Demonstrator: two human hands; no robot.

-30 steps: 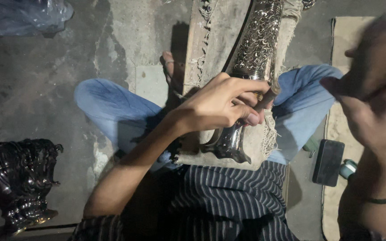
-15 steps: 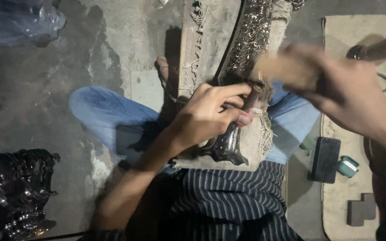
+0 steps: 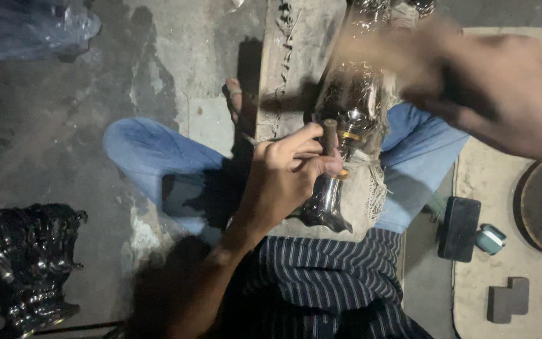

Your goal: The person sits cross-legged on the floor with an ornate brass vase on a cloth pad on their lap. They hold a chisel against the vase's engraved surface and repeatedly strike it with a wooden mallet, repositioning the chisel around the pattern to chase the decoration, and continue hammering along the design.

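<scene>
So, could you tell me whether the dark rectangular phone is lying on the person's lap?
No, the dark rectangular phone lies flat on the floor beside the blue-jeaned leg, next to a small teal case.

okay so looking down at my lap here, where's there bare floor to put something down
Bare concrete floor lies left of the wooden plank, between the plastic bag and the dark ornate vase. The mat has room above the phone. Crowded: your lap, where the left hand holds a punch on the metal vase.

Embossed silver metal vase (image 3: 346, 125) lies on carved wooden plank (image 3: 283, 69) across lap. Black ornate urn (image 3: 23, 263) far left. Black phone (image 3: 460, 229), small teal case (image 3: 489, 238) right on mat.
</scene>
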